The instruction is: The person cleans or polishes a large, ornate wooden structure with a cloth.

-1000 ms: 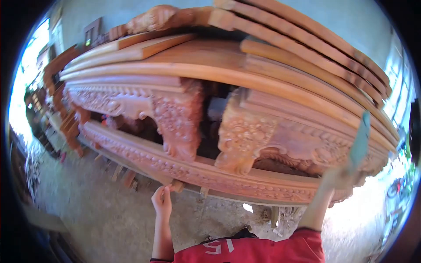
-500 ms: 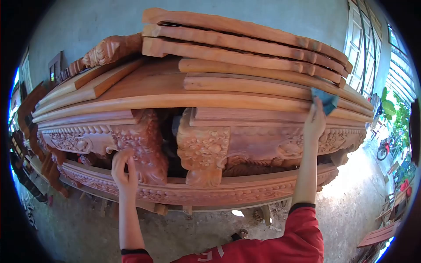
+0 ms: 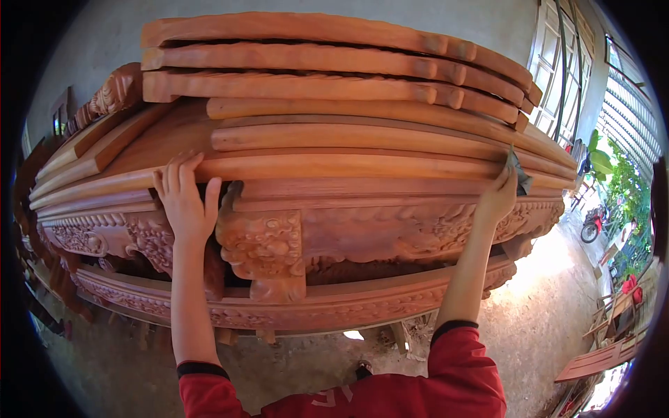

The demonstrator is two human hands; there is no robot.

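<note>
My right hand (image 3: 497,196) grips a folded blue-green piece of sandpaper (image 3: 521,175) against the rounded front edge of a long wooden board (image 3: 334,166). Toward the left end of that same edge, my left hand (image 3: 187,202) lies with fingers apart, the fingertips over the top of the board. Under the board, a carved corner block (image 3: 263,244) stands beside a dark gap. Right of it runs a carved wooden panel (image 3: 362,226), and a lower carved rail (image 3: 348,306) curves across below.
Three shaped wooden pieces (image 3: 293,56) are stacked on top at the back. More planks (image 3: 104,155) and a carved post (image 3: 115,90) lie at left. A barred window (image 3: 561,66) is at back right. Wooden parts (image 3: 603,355) lie on the right, with a motorbike (image 3: 591,226) beyond.
My left hand has risen from beside the carved front to the board's edge, its fingers spreading. My right hand keeps the sandpaper on the edge, lower against it. The whole view has shifted rightward.
</note>
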